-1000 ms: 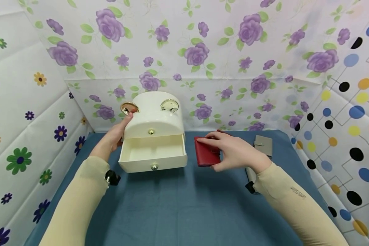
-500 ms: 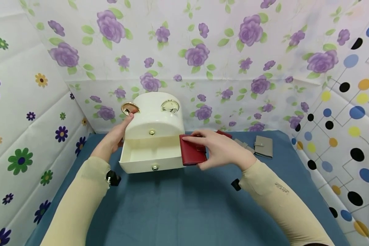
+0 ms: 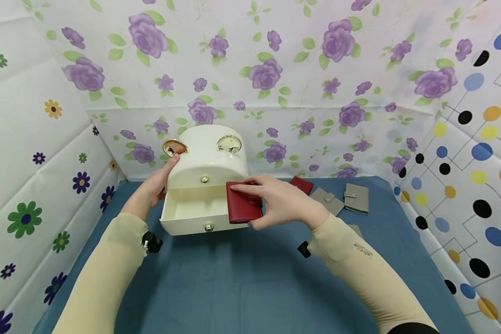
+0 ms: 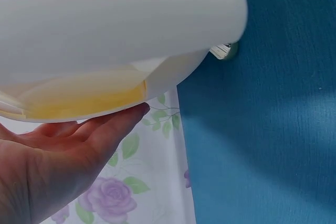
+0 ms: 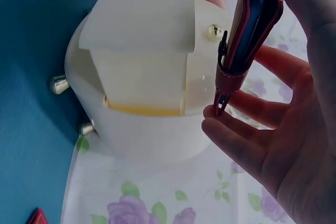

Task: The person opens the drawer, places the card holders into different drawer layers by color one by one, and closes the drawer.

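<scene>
A white storage box with a rounded top stands at the back of the table, its lower drawer pulled out. My left hand rests against the box's left side, thumb up by a gold-rimmed disc; the left wrist view has its fingers straight along the white wall. Between thumb and fingers, my right hand pinches a red wallet with a strap. The wallet overlaps the drawer's right end in the head view. Seen edge-on in the right wrist view, the wallet has its strap fastened.
Right of the box, another red wallet lies near grey wallets, one of them partly behind the right sleeve. Patterned cloth walls enclose the blue table at the back and sides.
My right hand has carried the red wallet leftward, from beside the box to over the drawer's right end. More of the wallets on the table shows now. The left hand stays put.
</scene>
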{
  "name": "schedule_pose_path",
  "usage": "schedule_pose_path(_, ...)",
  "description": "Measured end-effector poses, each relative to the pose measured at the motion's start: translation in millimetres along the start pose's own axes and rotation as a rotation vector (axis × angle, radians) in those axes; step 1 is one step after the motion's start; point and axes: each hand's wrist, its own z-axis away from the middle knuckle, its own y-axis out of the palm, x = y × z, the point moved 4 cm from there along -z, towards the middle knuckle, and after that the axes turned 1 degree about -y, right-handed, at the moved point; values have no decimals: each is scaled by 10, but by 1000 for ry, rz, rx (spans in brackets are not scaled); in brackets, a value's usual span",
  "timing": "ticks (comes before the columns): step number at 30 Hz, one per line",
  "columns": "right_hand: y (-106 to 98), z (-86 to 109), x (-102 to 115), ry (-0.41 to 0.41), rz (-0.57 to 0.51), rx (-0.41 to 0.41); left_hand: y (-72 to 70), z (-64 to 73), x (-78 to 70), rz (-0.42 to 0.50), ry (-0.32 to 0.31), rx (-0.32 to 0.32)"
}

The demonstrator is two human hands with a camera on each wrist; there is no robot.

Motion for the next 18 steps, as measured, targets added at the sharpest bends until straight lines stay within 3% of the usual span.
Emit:
schedule_pose_path(10,47,-132,106,-16,-25,20,7,-11,9,63,3,-6)
schedule_pose_path(18,105,-249,185,-18,-45,47,0,-2,12,31,2,-2)
